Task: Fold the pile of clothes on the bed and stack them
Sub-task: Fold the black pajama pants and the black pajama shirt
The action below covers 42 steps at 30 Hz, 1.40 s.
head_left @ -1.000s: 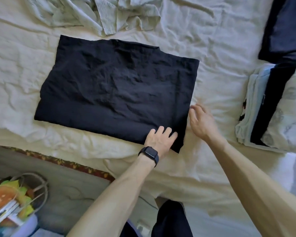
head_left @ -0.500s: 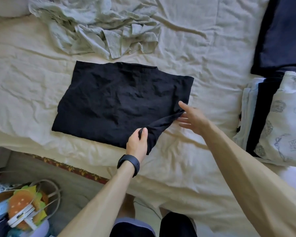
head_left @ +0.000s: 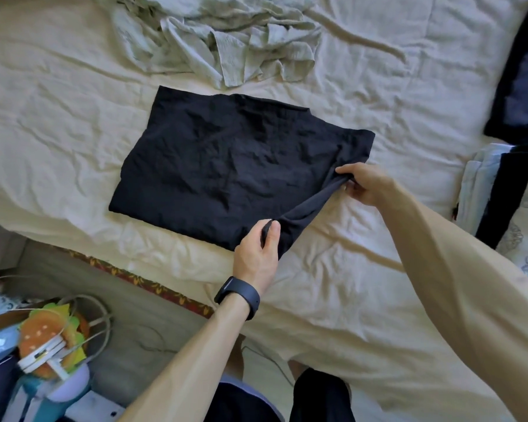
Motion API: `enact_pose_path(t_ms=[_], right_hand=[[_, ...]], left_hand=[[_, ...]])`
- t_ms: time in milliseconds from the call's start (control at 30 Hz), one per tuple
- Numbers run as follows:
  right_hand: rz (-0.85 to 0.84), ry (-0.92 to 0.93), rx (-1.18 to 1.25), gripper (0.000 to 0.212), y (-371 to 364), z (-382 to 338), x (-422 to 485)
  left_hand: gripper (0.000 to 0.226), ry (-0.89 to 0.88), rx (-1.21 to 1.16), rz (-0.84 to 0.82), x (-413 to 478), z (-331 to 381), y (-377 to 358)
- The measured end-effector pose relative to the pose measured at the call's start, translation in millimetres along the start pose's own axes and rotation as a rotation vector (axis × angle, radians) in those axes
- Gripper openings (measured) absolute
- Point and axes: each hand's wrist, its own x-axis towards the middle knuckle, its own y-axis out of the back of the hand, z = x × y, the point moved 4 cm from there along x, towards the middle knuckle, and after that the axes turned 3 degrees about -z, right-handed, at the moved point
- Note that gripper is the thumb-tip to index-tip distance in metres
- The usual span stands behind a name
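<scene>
A black garment (head_left: 226,172) lies partly folded into a rough rectangle on the cream bed sheet (head_left: 58,126). My left hand (head_left: 256,257), with a dark watch on its wrist, pinches the garment's near right corner between thumb and fingers. My right hand (head_left: 363,184) grips the right edge of the same garment a little farther up, and the cloth between both hands is lifted off the sheet. A crumpled pale green garment (head_left: 220,38) lies unfolded beyond the black one. A stack of folded clothes (head_left: 506,202) sits at the right edge.
A dark navy piece (head_left: 521,74) lies at the far right beyond the stack. The bed's near edge runs diagonally at lower left, with a patterned border (head_left: 153,287). Below it on the floor stands a clutter of toys and bags (head_left: 46,345).
My hands went from lying flat at the black garment's right end to gripping it. The right edge is now lifted and pulled taut between them. The camera view shifted left.
</scene>
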Motion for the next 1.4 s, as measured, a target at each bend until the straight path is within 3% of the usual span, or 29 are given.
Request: enact_pose_path(t_ms=[267, 533, 600, 733, 800, 933, 1133, 1267, 1400], right_hand=[[0.138, 0.186, -0.257, 0.019, -41.0, -64.8, -15.5], [0.139, 0.296, -0.298, 0.012, -176.3, -120.8, -32.6], [0.16, 0.305, -0.364, 0.022, -221.3, -130.0, -30.8], [0.223, 0.333, -0.639, 0.064, -314.6, -134.2, -24.0], [0.202, 0.321, -0.804, 0.07, -358.7, -127.3, -17.5], [0.214, 0.323, -1.012, 0.06, -426.0, -116.9, -5.2], [0.274, 0.25, -1.092, 0.039, -465.1, -121.9, 8.7], [0.261, 0.24, -1.159, 0.062, -478.9, -116.6, 20.2], [0.103, 0.192, -1.063, 0.081, -497.7, -100.1, 13.7]], left_hand=[[0.035, 0.086, -0.114, 0.139, 29.5, -5.4, 57.1], [0.024, 0.17, -0.192, 0.368, 74.6, -48.3, 160.0], [0.02, 0.205, -0.195, 0.39, 89.5, -68.6, 186.5], [0.023, 0.284, -0.157, 0.384, 111.4, -122.9, 232.8], [0.029, 0.343, -0.09, 0.356, 118.5, -154.8, 250.3], [0.03, 0.455, -0.019, 0.199, 128.7, -202.8, 273.6], [0.025, 0.471, 0.128, 0.04, 149.5, -221.9, 299.4], [0.026, 0.478, 0.271, -0.206, 167.2, -222.5, 303.0], [0.03, 0.5, 0.378, -0.359, 179.1, -218.6, 309.5]])
